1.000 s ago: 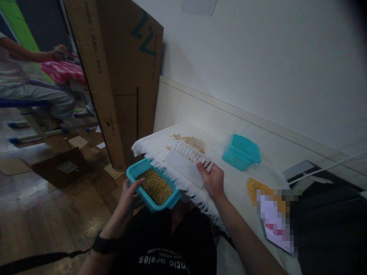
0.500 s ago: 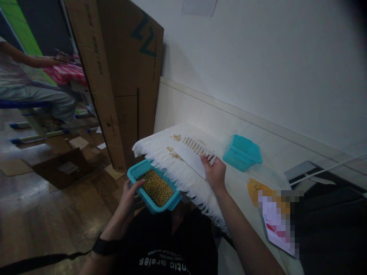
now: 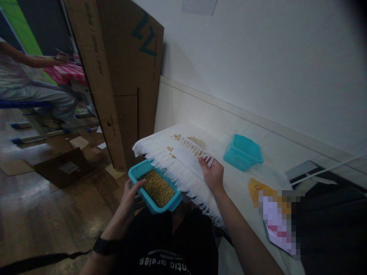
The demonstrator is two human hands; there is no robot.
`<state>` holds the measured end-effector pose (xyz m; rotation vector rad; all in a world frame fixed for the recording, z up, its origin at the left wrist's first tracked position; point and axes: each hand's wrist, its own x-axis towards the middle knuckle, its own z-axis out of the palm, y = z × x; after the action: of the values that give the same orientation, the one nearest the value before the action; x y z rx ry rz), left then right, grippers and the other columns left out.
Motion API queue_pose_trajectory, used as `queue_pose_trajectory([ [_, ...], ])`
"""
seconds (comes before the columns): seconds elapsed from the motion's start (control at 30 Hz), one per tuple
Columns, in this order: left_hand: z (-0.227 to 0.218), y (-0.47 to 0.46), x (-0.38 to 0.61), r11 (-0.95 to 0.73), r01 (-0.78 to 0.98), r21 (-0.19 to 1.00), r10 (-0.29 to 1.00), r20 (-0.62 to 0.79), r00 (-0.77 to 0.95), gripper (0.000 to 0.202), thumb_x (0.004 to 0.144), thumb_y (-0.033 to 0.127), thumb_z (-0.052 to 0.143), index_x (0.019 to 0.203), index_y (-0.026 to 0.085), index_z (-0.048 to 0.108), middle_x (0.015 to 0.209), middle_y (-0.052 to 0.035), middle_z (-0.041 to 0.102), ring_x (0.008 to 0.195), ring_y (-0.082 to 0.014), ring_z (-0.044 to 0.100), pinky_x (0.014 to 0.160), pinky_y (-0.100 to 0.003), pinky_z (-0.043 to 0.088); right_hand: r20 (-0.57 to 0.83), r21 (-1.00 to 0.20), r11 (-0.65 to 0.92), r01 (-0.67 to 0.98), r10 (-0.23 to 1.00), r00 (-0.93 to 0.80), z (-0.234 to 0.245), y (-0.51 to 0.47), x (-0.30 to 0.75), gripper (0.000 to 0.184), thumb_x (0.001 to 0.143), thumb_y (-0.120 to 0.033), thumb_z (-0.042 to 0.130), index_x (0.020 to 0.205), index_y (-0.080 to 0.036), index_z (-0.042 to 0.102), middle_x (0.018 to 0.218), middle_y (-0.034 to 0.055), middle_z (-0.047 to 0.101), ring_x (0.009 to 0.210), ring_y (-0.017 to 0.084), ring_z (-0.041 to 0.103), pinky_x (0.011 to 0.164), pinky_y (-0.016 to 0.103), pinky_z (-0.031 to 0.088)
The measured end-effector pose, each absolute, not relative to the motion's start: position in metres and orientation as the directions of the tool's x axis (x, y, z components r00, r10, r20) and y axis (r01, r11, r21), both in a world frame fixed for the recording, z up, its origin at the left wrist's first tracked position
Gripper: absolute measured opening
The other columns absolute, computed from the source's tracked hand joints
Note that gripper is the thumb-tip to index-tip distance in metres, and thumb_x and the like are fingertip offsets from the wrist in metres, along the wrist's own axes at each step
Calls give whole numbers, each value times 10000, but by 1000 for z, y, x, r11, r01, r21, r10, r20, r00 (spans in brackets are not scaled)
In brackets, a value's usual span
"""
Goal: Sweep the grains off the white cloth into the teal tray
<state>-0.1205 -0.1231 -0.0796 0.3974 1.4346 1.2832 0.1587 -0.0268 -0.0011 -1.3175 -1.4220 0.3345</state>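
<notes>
My left hand point(image 3: 132, 196) grips the left side of a turquoise plastic tub point(image 3: 137, 170), thumb over its rim. Inside the tub lie many yellowish-green beans point(image 3: 158, 189). It is held just below the fringed edge of a white cloth point(image 3: 151, 144) on the table. Closed on a flat white plastic piece with a row of slots point(image 3: 187, 159), my right hand point(image 3: 212, 173) is over the cloth. Small groups of loose beans point(image 3: 177, 136) are scattered on the cloth around the far end of the slotted piece.
A second turquoise tub point(image 3: 243, 154) stands on the table towards the wall. To the right are an orange packet point(image 3: 258, 189) and a black bag point(image 3: 329, 225). A tall cardboard box point(image 3: 129, 68) rises at the left; beyond it sits another person point(image 3: 31, 84).
My right hand and the slotted white piece have shifted slightly left and towards me over the cloth, uncovering some beans behind it. My left hand and the tub are almost still.
</notes>
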Motion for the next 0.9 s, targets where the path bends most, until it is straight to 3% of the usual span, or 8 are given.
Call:
queue_pose_trajectory([
  [0.33, -85, -122, -122, 350, -400, 847, 813, -487, -318, 841, 814, 568, 882, 1523, 320, 502, 1218, -110, 724, 816, -268, 766, 675, -420, 648, 537, -770, 354, 530, 808, 241, -2, -26, 161, 578, 859, -786, 711, 777, -214, 737, 705, 71, 774, 672, 251, 689, 648, 342, 552],
  [0.67, -81, -124, -121, 352, -412, 840, 816, -491, -305, 850, 833, 559, 870, 1550, 319, 482, 1069, -65, 721, 769, -258, 756, 685, -416, 636, 531, -752, 353, 556, 825, 195, 2, -24, 152, 604, 884, -801, 673, 820, -208, 765, 740, 91, 790, 692, 262, 709, 659, 347, 530],
  [0.9, -85, -123, -122, 346, -400, 849, 818, -482, -315, 844, 821, 584, 877, 1529, 324, 497, 1114, -70, 713, 791, -247, 748, 675, -396, 636, 500, -771, 366, 521, 855, 140, 4, -27, 146, 558, 886, -755, 694, 790, -207, 749, 689, 59, 756, 653, 230, 668, 632, 324, 522],
])
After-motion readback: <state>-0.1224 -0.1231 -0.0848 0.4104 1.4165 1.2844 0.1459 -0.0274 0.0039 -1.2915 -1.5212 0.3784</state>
